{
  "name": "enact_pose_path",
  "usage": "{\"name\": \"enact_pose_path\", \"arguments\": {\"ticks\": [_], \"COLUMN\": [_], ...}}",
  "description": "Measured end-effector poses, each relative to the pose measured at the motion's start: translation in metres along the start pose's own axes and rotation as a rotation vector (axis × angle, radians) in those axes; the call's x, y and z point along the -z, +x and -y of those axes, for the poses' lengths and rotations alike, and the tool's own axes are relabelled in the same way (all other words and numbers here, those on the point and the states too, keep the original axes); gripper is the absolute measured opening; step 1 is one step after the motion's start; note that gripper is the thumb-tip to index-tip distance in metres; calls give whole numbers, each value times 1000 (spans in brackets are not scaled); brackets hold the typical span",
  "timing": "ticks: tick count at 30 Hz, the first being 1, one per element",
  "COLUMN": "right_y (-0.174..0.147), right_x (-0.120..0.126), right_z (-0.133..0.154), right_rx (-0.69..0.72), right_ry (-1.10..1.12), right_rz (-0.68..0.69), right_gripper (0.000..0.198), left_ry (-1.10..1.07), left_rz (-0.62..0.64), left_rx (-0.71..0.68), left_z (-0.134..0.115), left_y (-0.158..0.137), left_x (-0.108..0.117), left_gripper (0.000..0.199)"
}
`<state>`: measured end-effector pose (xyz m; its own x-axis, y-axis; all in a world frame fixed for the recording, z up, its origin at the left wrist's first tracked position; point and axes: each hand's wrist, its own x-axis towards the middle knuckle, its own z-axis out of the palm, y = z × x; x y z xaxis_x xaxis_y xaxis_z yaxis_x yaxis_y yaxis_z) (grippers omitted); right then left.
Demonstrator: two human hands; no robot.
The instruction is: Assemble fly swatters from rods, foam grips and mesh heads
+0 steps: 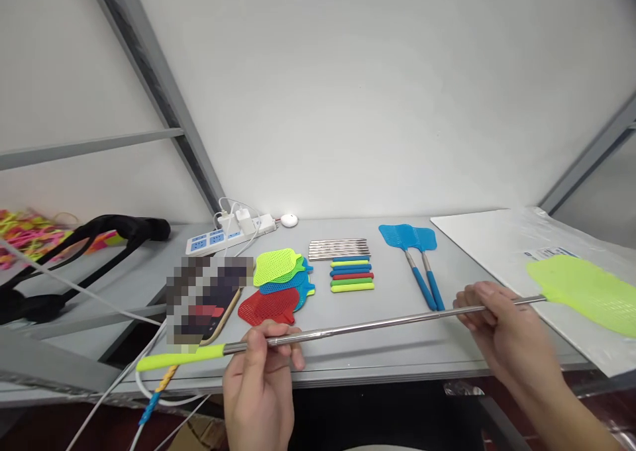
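Note:
A telescopic fly swatter [358, 326] with a yellow-green handle and mesh head stretches across the front of the shelf, its metal rod drawn out long. My left hand [263, 378] is closed round the rod near the handle. Close to the swatter's head, my right hand [501, 325] grips the other end of the rod. Beyond the rod lie loose swatter heads [271, 302] in red, blue, green and yellow. Several coloured handles [352, 277] lie in a stack, with metal rods [338, 249] just behind. Two blue fly swatters [420, 259] rest side by side, shortened.
A phone [209, 305], partly blurred out, lies at the left. Behind it are a power strip [231, 234] with plugs and a white round item [289, 220]. A white plastic package [497, 246] covers the right side. Cables hang over the front edge at left.

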<state>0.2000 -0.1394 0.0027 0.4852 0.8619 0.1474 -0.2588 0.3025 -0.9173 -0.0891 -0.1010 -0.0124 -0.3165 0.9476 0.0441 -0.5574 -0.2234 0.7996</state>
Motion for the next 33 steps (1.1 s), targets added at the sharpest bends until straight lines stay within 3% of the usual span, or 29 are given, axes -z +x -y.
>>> {"name": "enact_pose_path", "arguments": {"ticks": [5, 9, 13, 16, 20, 25, 29, 33], "right_y": [1, 2, 12, 14, -2, -31, -39, -31], "right_x": [9, 16, 15, 8, -6, -22, -29, -25], "right_z": [24, 43, 44, 27, -11, -46, -46, -34], "right_rx": [75, 107, 96, 41, -99, -147, -206, -186], "right_ry": [17, -12, 31, 120, 68, -181, -393, -415], "right_rz": [-100, -207, -309, -302, -190, 201, 375, 350], "right_gripper": [47, 44, 39, 39, 44, 45, 50, 52], "left_ry": [-103, -84, -90, -96, -71, 29, 83, 41], "left_rz": [-126, -134, -104, -87, -38, 96, 143, 22], "left_rx": [-87, -56, -88, 24, 159, 326, 388, 283], "left_z": [-18, -26, -11, 8, 25, 39, 44, 31], "left_y": [14, 16, 2, -11, -19, -37, -46, -31], "left_x": [6, 7, 0, -7, -13, -27, -32, -19], "left_gripper": [21, 24, 26, 31, 36, 39, 42, 41]}}
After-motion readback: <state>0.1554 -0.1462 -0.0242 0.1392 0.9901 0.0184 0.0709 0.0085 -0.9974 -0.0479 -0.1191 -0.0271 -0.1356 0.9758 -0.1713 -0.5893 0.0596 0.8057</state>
